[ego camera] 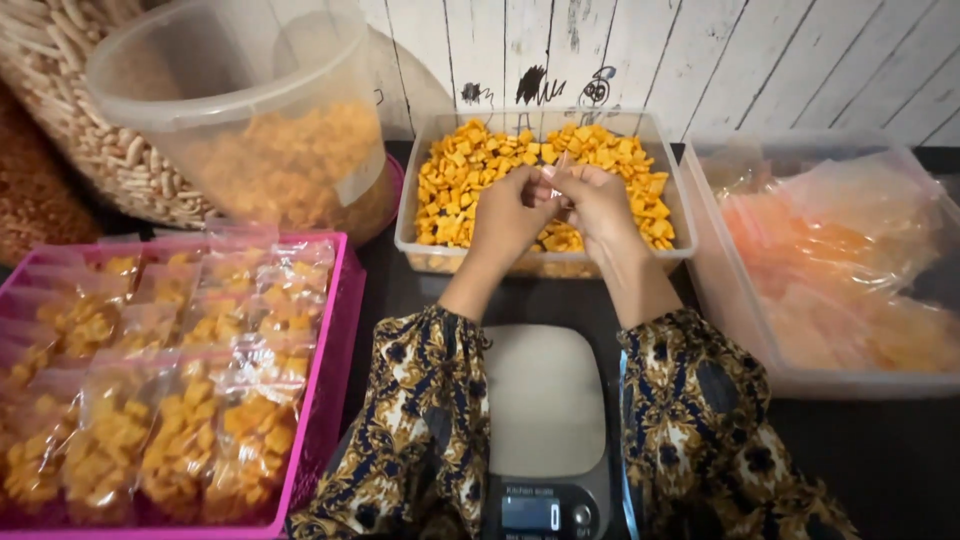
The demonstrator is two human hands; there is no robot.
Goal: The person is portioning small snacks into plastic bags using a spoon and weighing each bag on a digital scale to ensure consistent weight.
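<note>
A: Head view, and both hands are seen raised together over the clear tub of orange crackers [452, 170], which serves as the landmark here. The left hand [507, 212] and right hand [597, 205] are met above the tub's near half, fingertips pinched toward one another.

B: A small clear plastic bag [560, 172] appears to be caught between them, its thin edge poking up just above the fingertips. It is hard to be made out against the crackers behind.

A: So the fingers are closed, a light pinch from each side on that film. Whether the mouth has been parted cannot be told.

B: For this to be done well, the two layers would best be rubbed apart near the top edge, with the bag kept over the tub so that stray pieces are caught.

A: Where is the bag set against the fingers?

B: Right between the two sets of fingertips, touching both, its upper edge standing clear above them.

A: Nearer than the tub, a kitchen scale [545, 420] is seen between the patterned sleeves. Left of the tub, a pink tray [335, 340] of filled packets; right of it, a bin of empty bags [740, 330]. Behind and left, a large clear bucket [235, 70] is tilted.
</note>
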